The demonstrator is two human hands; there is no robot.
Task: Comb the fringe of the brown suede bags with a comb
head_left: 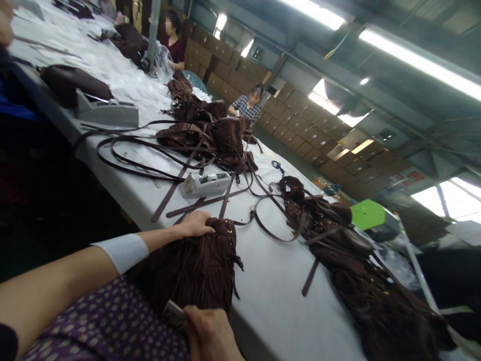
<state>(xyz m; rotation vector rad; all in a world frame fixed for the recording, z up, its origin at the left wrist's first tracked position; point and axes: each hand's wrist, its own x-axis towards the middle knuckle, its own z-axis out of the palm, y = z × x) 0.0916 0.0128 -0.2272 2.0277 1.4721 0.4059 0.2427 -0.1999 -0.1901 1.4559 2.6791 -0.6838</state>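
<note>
A dark brown fringed bag [199, 268] hangs over the near edge of the white table [270, 281], partly on my lap. My left hand [195, 224], a white band on its forearm, rests on the bag's top edge with its fingers curled over it. At the bottom of the view my right hand [208, 331] is closed at the bag's lower fringe. A small grey flat object [173, 313] pokes out beside it; what it is I cannot make out.
Loose brown straps [165, 165] and a white tape dispenser [205, 184] lie just beyond the bag. More brown bags are heaped at the right [368, 281] and in the middle [210, 133]. A grey dispenser [107, 111] sits further off. Two people [248, 103] work far along, with stacked cartons behind them.
</note>
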